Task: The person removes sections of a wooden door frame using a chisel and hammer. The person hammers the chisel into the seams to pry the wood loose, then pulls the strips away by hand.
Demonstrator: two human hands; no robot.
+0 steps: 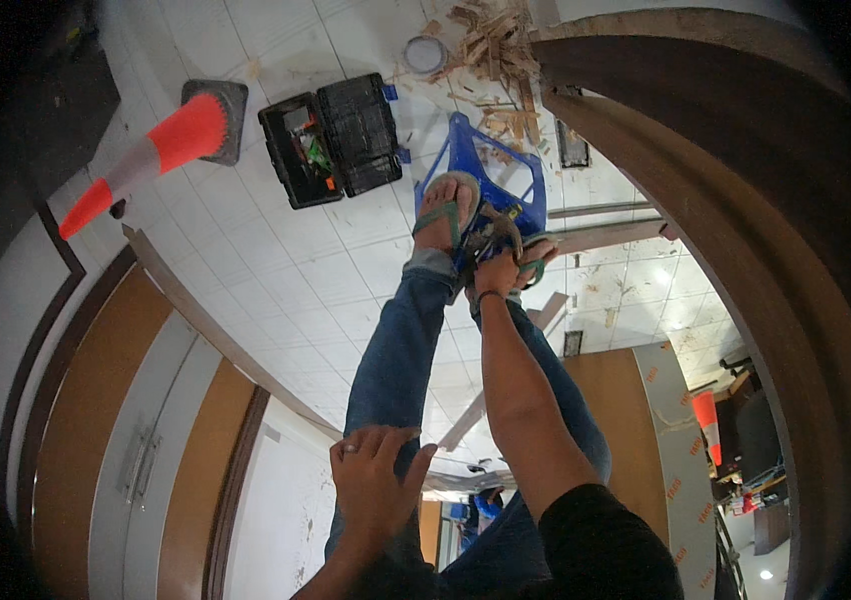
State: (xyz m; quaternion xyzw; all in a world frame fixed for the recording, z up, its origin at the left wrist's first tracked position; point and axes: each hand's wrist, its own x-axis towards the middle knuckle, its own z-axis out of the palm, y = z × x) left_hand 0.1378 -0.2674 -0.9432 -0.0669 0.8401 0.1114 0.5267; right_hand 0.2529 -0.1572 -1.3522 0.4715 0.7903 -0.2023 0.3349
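Observation:
My right hand (496,273) reaches far down beside my feet, its fingers wrapped round what looks like a hammer (507,228) with a worn, curved head. Under the hammer is a blue plastic stool (465,150), and my sandalled feet rest on it. Dark items lie between my feet, too cluttered to make out. Over my left knee, my left hand (376,482) is open with its fingers apart and nothing in it.
An open black toolbox (361,135) with tools lies left of the stool, beyond it an orange-white cone (161,150). Splintered wood (491,45) and a round lid-like disc (426,55) litter the tiles. A brown wooden frame (666,170) curves along the right. Far below, a person in blue (487,505) shows.

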